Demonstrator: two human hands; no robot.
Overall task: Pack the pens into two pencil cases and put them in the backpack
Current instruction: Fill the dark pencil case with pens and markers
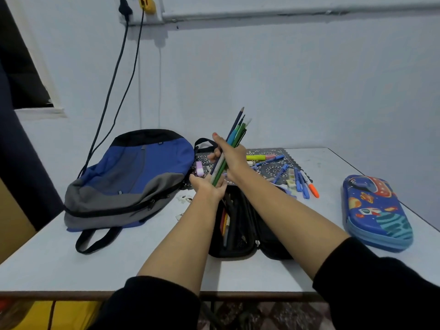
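Pens [234, 141] stand in a bundle, tips up, over the far end of the black case [228, 254]; the right hand [234, 158] grips the bundle about its middle, fingers wrapped round it; the left hand [207, 188] holds the lower ends, fingers curled up about them. I judge the bundle light and stiff, each barrel smooth and round, so the pens would slide past one another and fan out if the grip slackened; best taken mid-length in one fist, ends squared against the other palm, then laid lengthwise into the case rather than dropped point first; the sharpened tips at the top look brittle.

Behind all is a pale, bare wall [285, 79], two dark cables [119, 79] hanging down it towards the backpack; the table [119, 263] is pale, hard and smooth, so a dropped pen would likely roll. On it, at left, the backpack [133, 172] lies flat, blue and grey, soft and slack, its long zip seemingly closed; at right, well apart from the hands, sits the blue case [377, 213], rigid-looking and shut; the black case lies open between the forearms, a few pens already in its left half; farther back is a dark patterned mat [262, 151], with loose pens [301, 184] on and beside it; a small purple eraser [199, 168] lies just beside the backpack.
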